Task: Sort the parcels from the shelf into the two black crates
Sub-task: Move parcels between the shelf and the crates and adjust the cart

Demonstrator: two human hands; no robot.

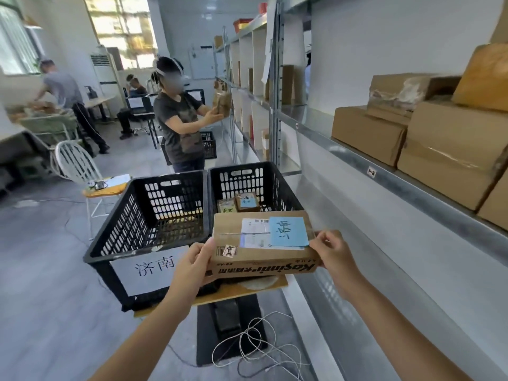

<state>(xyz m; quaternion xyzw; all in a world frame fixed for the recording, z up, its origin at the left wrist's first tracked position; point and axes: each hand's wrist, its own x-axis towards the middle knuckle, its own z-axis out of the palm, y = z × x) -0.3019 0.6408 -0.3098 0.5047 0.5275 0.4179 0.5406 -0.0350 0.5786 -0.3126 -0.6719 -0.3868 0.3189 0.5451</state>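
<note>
I am gripping the parcel (261,243) by its two short ends, my left hand (192,266) curled round one and my right hand (334,255) pinching the other, with the blue label (288,231) facing up. It is hovering level over the right crate (242,180), just short of two small parcels (239,205) lying inside.

I should be checking the label (the left crate (165,199), left of the parcel, is carrying a white sign (154,266)), then lowering it flat instead of dropping it.

Below the parcel a wooden board (233,294) is bearing both crates. To its right the shelf (357,158) is holding more boxes (368,133). Well beyond it another person (178,125) is handling a package.
</note>
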